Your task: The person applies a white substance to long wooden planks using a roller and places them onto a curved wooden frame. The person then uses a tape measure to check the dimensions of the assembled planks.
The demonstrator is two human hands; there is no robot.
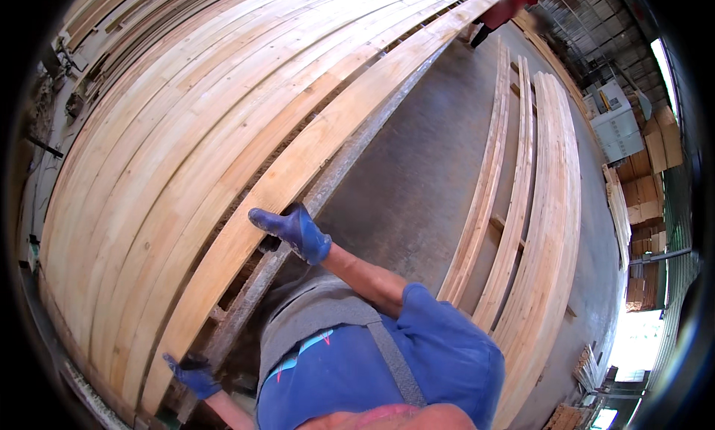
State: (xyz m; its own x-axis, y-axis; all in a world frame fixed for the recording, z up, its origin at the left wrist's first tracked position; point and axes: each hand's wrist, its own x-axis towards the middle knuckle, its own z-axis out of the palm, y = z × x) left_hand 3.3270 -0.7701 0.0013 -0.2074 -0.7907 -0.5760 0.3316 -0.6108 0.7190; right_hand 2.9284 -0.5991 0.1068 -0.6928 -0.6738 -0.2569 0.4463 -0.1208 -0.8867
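A long pale wooden board [313, 158] runs along the near edge of a wide spread of boards, curving in the view from lower left to upper right. My right hand [294, 229], in a blue glove, grips its near edge, thumb across the top and fingers hidden below. Further left, my left hand [194, 374], gloved likewise, holds the same board near its left end; its fingers are partly hidden. A narrow gap separates this board from its neighbour [246, 150]. Just below it lies a worn metal rail [339, 184].
Another person [506, 9] in red stands by the board's far end. Behind my right arm, long boards [547, 206] lie stacked on crosspieces over the concrete floor [402, 176]. Lumber stacks [644, 199] and a white cabinet [618, 128] stand along the right side.
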